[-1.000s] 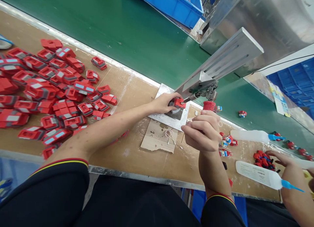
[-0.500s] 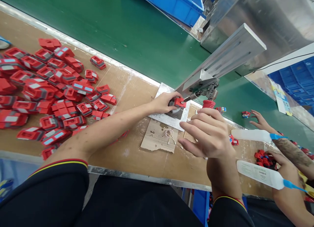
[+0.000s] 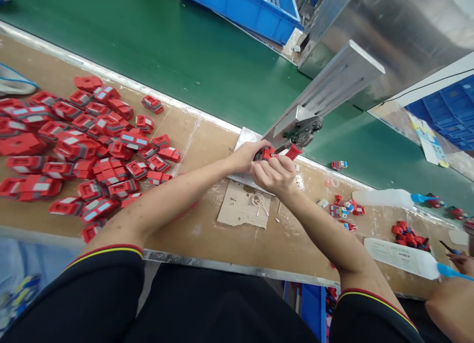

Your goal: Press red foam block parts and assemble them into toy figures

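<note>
On a metal plate (image 3: 249, 135) my left hand (image 3: 246, 157) is closed around a small red plastic toy part (image 3: 266, 153), its fingertips partly hidden. Over that part stands a toggle clamp (image 3: 305, 130), mounted on a slanted metal bracket (image 3: 326, 86). My right hand (image 3: 274, 175) is curled around the lower end of the clamp's red handle (image 3: 294, 152), close beside my left hand. The clamp's tip at the part is mostly covered by my fingers.
Many red and grey toy car parts (image 3: 107, 170) are heaped at left. Cardboard (image 3: 240, 204) with cotton swabs lies in front of the plate. At right are white bottles (image 3: 402, 256), red pieces (image 3: 409, 235) and a co-worker's arm (image 3: 452, 303). A green conveyor belt (image 3: 148, 41) runs behind.
My right hand has swung the clamp handle down and left, toward my left hand. My left hand stays at the red part. The co-worker's hands have moved away from the bottles and red pieces.
</note>
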### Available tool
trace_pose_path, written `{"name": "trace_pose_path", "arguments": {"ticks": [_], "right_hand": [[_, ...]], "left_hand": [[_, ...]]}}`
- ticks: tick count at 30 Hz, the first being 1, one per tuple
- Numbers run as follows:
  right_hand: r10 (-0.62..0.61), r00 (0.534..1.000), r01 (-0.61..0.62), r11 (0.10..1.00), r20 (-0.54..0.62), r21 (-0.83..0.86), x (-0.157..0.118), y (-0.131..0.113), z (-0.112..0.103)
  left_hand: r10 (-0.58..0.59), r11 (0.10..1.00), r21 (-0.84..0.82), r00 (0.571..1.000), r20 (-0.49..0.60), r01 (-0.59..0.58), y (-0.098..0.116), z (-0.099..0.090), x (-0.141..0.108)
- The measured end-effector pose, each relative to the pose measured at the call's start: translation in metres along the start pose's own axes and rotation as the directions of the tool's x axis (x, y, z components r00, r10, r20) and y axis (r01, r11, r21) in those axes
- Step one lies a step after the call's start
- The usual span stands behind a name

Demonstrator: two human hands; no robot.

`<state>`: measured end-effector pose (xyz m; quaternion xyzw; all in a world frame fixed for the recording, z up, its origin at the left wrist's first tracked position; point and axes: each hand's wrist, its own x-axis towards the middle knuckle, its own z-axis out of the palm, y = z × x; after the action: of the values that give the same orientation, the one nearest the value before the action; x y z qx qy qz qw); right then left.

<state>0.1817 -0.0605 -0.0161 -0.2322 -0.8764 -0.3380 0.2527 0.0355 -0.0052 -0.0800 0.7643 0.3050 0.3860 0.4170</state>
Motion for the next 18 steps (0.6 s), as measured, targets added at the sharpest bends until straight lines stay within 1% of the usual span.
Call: {"name": "trace_pose_path", "arguments": {"ticks": [2, 3, 5, 6, 7, 8, 9, 10, 11, 12, 13, 14, 15, 16, 17, 18], "right_hand": [[0.022, 1.000, -0.022, 0.994, -0.002, 0.105, 0.000, 0.004, 0.003], [0.021, 1.000, -0.019, 0.989, -0.012, 0.144, 0.002, 0.005, 0.001], [0.010, 0.999, -0.001, 0.975, -0.041, 0.222, 0.003, 0.005, -0.013], [0.027, 0.998, -0.013, 0.963, -0.048, 0.271, 0.002, 0.004, -0.025], [0.067, 0.997, -0.046, 0.943, -0.050, 0.329, -0.002, 0.002, -0.038], [0.131, 0.991, -0.105, 0.914, -0.041, 0.391, -0.007, 0.000, -0.053], [0.213, 0.977, -0.180, 0.880, -0.026, 0.440, -0.016, -0.003, -0.069], [0.294, 0.956, -0.256, 0.837, -0.004, 0.485, -0.026, -0.006, -0.083], [0.366, 0.930, -0.333, 0.782, 0.043, 0.527, -0.037, -0.009, -0.094], [0.420, 0.901, -0.404, 0.724, 0.107, 0.559, -0.049, -0.013, -0.103], [0.456, 0.871, -0.471, 0.668, 0.184, 0.576, -0.060, -0.017, -0.108], [0.473, 0.839, -0.533, 0.619, 0.269, 0.576, -0.070, -0.021, -0.109], [0.473, 0.808, -0.585, 0.584, 0.350, 0.562, -0.078, -0.025, -0.107], [0.462, 0.780, -0.626, 0.562, 0.423, 0.540, -0.084, -0.029, -0.103], [0.446, 0.754, -0.656, 0.551, 0.483, 0.516, -0.089, -0.032, -0.098], [0.428, 0.731, -0.678, 0.545, 0.531, 0.494, -0.092, -0.035, -0.092]], "left_hand": [[-0.016, 1.000, 0.014, 1.000, 0.002, 0.016, 0.001, 0.004, 0.002], [-0.022, 0.999, 0.027, 1.000, 0.008, 0.021, 0.002, 0.005, 0.004], [-0.004, 0.998, 0.066, 1.000, 0.016, 0.003, 0.002, 0.004, 0.007], [0.021, 0.995, 0.094, 1.000, 0.014, -0.023, 0.002, -0.002, 0.006], [0.052, 0.990, 0.130, 0.999, 0.006, -0.053, 0.004, -0.012, 0.003], [0.081, 0.981, 0.177, 0.997, -0.004, -0.079, 0.006, -0.026, -0.003], [0.101, 0.968, 0.230, 0.995, -0.009, -0.096, 0.010, -0.044, -0.014], [0.096, 0.951, 0.295, 0.995, 0.006, -0.094, 0.017, -0.064, -0.027], [0.068, 0.928, 0.364, 0.997, 0.041, -0.078, 0.025, -0.085, -0.044], [0.024, 0.901, 0.428, 0.993, 0.119, -0.073, 0.034, -0.104, -0.063], [-0.043, 0.872, 0.483, 0.973, 0.225, -0.073, 0.044, -0.120, -0.082], [-0.119, 0.841, 0.536, 0.938, 0.325, -0.079, 0.053, -0.131, -0.101], [-0.184, 0.802, 0.590, 0.899, 0.398, -0.097, 0.061, -0.138, -0.118], [-0.229, 0.756, 0.641, 0.865, 0.445, -0.129, 0.067, -0.138, -0.133], [-0.261, 0.707, 0.687, 0.841, 0.473, -0.168, 0.071, -0.135, -0.146], [-0.279, 0.656, 0.727, 0.830, 0.483, -0.203, 0.072, -0.128, -0.157]]}}
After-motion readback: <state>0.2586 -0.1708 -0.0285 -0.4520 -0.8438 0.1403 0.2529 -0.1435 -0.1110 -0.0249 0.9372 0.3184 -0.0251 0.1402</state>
